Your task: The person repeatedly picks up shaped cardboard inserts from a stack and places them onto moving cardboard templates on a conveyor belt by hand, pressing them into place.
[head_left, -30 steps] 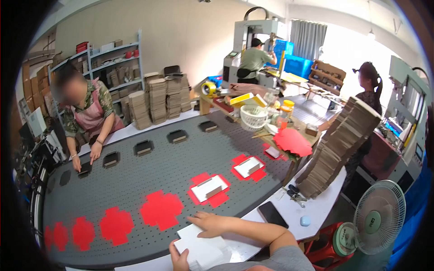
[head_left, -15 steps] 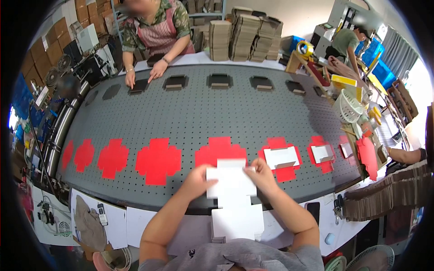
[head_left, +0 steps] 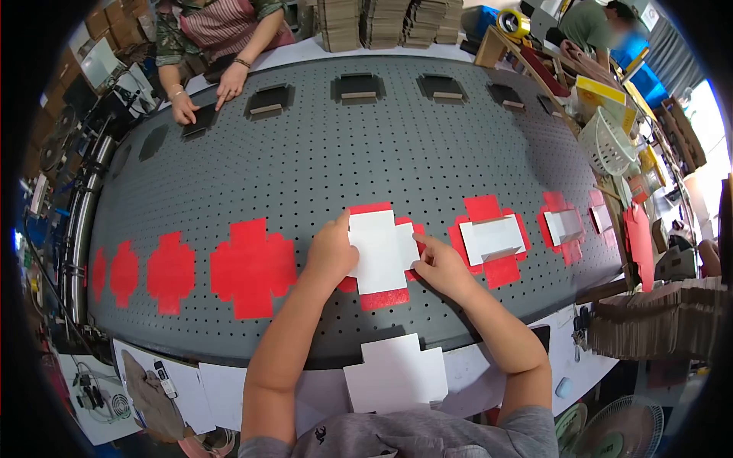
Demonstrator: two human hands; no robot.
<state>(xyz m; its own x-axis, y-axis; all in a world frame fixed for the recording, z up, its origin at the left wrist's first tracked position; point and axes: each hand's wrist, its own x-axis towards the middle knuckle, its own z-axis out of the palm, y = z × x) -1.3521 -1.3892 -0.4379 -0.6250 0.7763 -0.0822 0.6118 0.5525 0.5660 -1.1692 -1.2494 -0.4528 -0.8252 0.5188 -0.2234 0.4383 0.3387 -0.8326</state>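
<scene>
A white cross-shaped card blank [head_left: 379,252] lies over a red cut-out on the dark perforated surface [head_left: 321,168], with red showing along its top and bottom. My left hand [head_left: 334,248] presses the blank's left edge, fingers stretched out. At its right edge my right hand [head_left: 443,267] has thumb and index finger apart, touching a side flap. More white blanks [head_left: 397,374] lie stacked in front of my body. To the right, a white piece with raised flaps [head_left: 494,240] rests on another red cut-out. Bare red cut-outs [head_left: 253,269] lie to the left.
Across the surface, a co-worker's hands [head_left: 210,103] touch a dark piece. Dark pieces with grey strips [head_left: 359,88] line the far side. At right are a white basket [head_left: 607,145], stacked grey boards [head_left: 657,320] and a fan [head_left: 622,427]. A phone [head_left: 164,379] lies lower left.
My hands have brought one white blank forward from the stack and laid it on the red cut-out. The view has tilted down, and the co-worker's hands remain at a dark piece.
</scene>
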